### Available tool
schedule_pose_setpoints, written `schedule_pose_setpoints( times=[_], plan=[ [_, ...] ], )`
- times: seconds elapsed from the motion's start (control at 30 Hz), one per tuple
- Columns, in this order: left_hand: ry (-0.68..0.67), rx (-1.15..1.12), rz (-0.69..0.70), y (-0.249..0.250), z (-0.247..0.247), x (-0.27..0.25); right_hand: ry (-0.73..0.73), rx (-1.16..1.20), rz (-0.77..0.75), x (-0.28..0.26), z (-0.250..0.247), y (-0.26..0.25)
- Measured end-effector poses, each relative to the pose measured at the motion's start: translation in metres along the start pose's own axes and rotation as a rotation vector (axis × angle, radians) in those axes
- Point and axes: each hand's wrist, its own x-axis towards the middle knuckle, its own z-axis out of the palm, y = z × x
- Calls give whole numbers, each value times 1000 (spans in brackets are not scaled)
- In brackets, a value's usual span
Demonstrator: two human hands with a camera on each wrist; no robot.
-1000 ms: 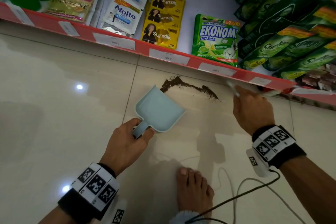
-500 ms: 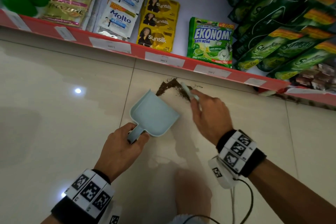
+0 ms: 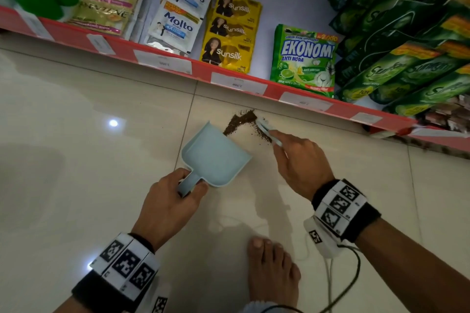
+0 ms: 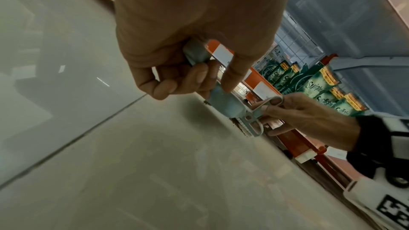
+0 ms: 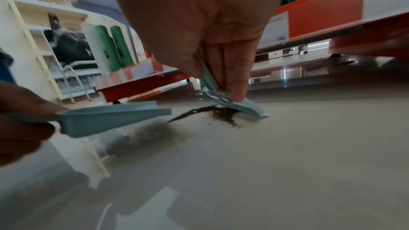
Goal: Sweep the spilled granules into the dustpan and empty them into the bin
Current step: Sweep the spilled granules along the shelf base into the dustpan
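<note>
Brown granules (image 3: 241,122) beside brush-holding right hand (image 3: 300,162)

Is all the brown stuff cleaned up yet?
Not yet. The dustpan looks empty inside, so nothing is scooped so far. The left hand holds the dustpan by its handle at the edge of the brown granules, and the right hand holds the little brush down against the pile. Sweeping it in and tipping it out is still to do; no bin is in view.
</note>
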Motion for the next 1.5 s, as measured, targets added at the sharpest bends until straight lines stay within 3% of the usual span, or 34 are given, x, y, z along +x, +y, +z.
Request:
schedule_pose_setpoints(
  times=[0.1,0.2,0.37,0.47,0.6,0.73,0.9,1.03,1.2,1.33,1.5],
  plan=[
    [5,-7,-15,-1,-1,0,107,-38,-10,2,-8,2],
    [16,-6,-23,-3,-4,2,165,-174,109,15,-17,21],
    [42,6,-37,-5,-8,3,19,-256,157,43,7,25],
    [53,11,-37,-6,-10,1,14,-95,88,60,22,17],
    [59,17,-39,-8,-15,-1,-19,139,-147,60,24,9],
    [70,17,-37,-8,-16,-2,-71,147,-289,41,17,17],
    [70,2,-56,-12,-18,-3,149,-29,-220,36,3,18],
    [67,20,-54,-14,-18,-6,91,-92,-52,69,6,-10],
    [83,27,-59,-18,-23,-13,-73,81,-213,92,18,-36],
    [108,6,-72,-22,-29,-17,-157,77,-330,64,3,-14],
    [123,-6,-93,-25,-30,-19,-127,111,-394,47,-19,5]
  ],
)
